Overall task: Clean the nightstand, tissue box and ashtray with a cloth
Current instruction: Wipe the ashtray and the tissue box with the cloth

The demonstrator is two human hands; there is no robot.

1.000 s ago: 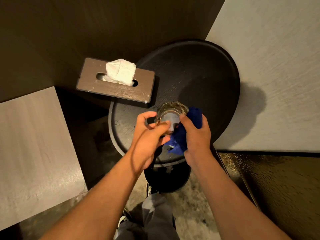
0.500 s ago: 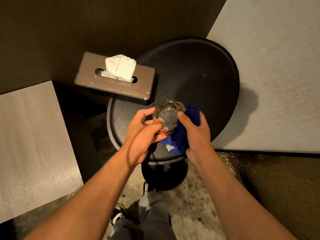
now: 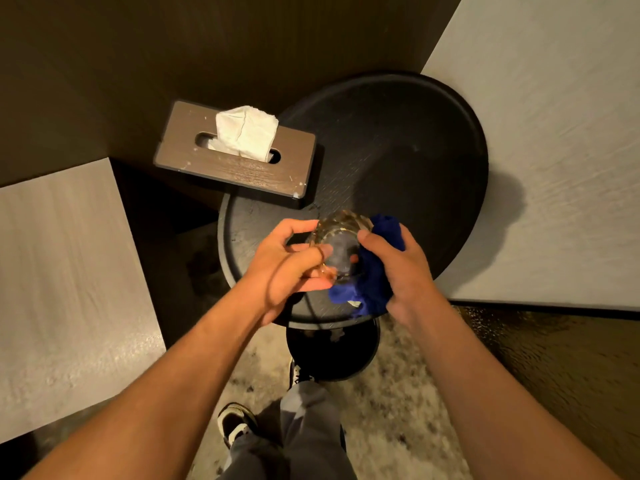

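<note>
— Ashtray (image 3: 341, 242), clear glass, gripped off the counter by the left hand (image 3: 287, 268), fingers (image 3: 304, 227) curled round its rim and thumb across the front?
— Yes. Right hand (image 3: 403, 271) closed on the blue cloth (image 3: 375, 271), thumb pressed against the glass, cloth bunched against the ashtray's right side.
— Different from half a second back?
— Barely. Same two-handed hold, same spot above the near edge; glass turned a touch, thumb now further over its face.
— Underneath?
— Round black nightstand (image 3: 398, 150), serving as the counter, bare and dull with faint streaks, round base showing below the near edge. Brown tissue box (image 3: 239, 168) on its far left rim, overhanging, white tissue (image 3: 247, 133) standing out of the slot.
— Around that?
— Dark panelled wall behind, pale surfaces left and right, mottled floor (image 3: 398, 410), grey trouser legs and a dark shoe (image 3: 235, 420) at the bottom.
</note>
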